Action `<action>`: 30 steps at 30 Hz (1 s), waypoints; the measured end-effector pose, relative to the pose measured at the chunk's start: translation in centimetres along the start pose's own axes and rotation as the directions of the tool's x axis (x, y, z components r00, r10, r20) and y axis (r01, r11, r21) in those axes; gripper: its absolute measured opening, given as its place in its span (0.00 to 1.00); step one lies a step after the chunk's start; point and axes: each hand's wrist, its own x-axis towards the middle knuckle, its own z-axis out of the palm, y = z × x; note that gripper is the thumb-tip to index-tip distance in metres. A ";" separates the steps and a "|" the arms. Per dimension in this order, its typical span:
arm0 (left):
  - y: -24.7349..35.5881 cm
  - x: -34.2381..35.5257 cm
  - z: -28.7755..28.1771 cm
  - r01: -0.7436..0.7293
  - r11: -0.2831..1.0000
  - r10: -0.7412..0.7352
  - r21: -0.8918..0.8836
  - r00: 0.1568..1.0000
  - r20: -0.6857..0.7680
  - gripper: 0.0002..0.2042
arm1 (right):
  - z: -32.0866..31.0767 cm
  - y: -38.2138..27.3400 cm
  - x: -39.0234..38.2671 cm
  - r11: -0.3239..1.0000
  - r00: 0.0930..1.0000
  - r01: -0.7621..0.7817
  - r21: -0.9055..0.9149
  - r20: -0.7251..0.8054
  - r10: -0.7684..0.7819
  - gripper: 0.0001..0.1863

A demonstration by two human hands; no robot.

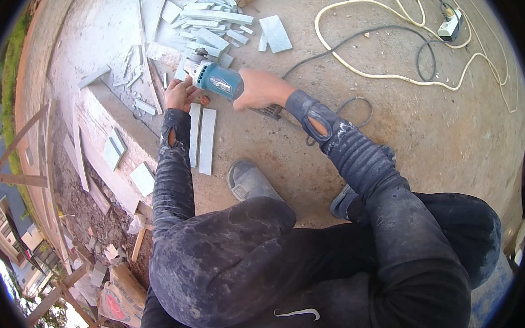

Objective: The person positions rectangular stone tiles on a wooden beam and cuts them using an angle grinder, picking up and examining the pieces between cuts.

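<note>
My right hand [257,89] wraps round the body of a teal angle grinder [220,81], whose metal head and disc point toward the left. Close by the grinder head, the fingers of my left hand [180,95] are closed on a pale grey-green tile piece [180,69]. The disc's edge is near that piece; whether they touch I cannot tell. Two long tile strips [206,142] lie side by side just right of my left forearm. Beyond the grinder, a heap of cut tile strips [213,22] is spread on the dusty ground.
A larger tile piece [275,34] lies right of the heap. A cream cable [362,75] and a dark cord [364,33] loop toward a power strip [449,26] at far right. Boards [79,148] and rubble are on the left. My slipper [252,181] rests close behind the strips.
</note>
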 end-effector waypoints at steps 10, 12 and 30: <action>-0.1 -0.4 0.3 -0.022 0.999 0.022 -0.043 1.000 -0.003 0.03 | 0.0 -0.9 2.1 1.000 1.000 -0.001 0.009 0.029 0.001 0.36; -0.1 -0.5 0.4 -0.023 0.999 0.022 -0.038 1.000 -0.005 0.06 | 0.0 -1.1 2.5 1.000 1.000 0.002 0.007 0.025 -0.002 0.36; -0.4 0.1 -0.1 -0.028 0.999 0.028 -0.044 1.000 0.010 0.06 | -0.9 -4.2 5.7 0.999 0.999 0.031 -0.024 0.020 -0.030 0.24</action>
